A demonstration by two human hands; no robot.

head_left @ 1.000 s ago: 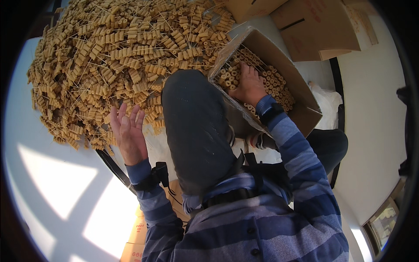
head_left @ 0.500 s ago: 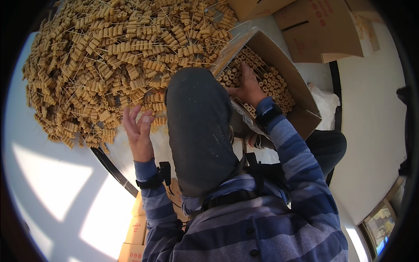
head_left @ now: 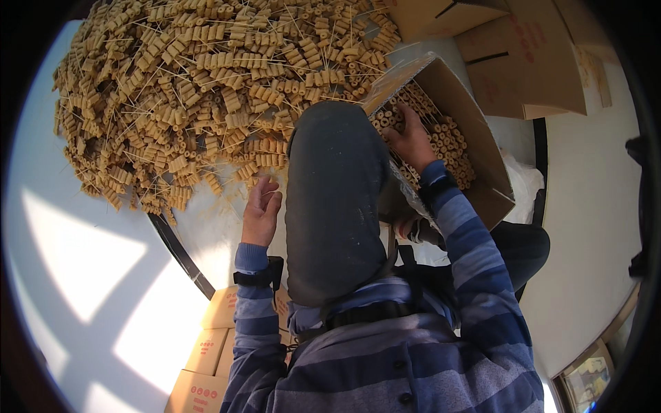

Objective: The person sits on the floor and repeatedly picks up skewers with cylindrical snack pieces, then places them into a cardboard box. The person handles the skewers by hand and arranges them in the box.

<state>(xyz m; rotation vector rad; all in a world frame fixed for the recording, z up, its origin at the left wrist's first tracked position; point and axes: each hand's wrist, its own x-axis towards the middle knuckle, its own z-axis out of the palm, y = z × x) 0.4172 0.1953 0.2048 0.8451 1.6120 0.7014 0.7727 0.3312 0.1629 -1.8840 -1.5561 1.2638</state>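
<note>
The carton [head_left: 490,182] slants from far left to near right, mouth up; inside, skewered rolls [head_left: 451,148] show round ends. The right hand [head_left: 413,141] lies among them, fingers parted; whether it grips any, I can't tell. The left hand [head_left: 261,213], loosely curled, looks empty beside the knee [head_left: 337,199]. Room remains toward the carton's near-right end.
</note>
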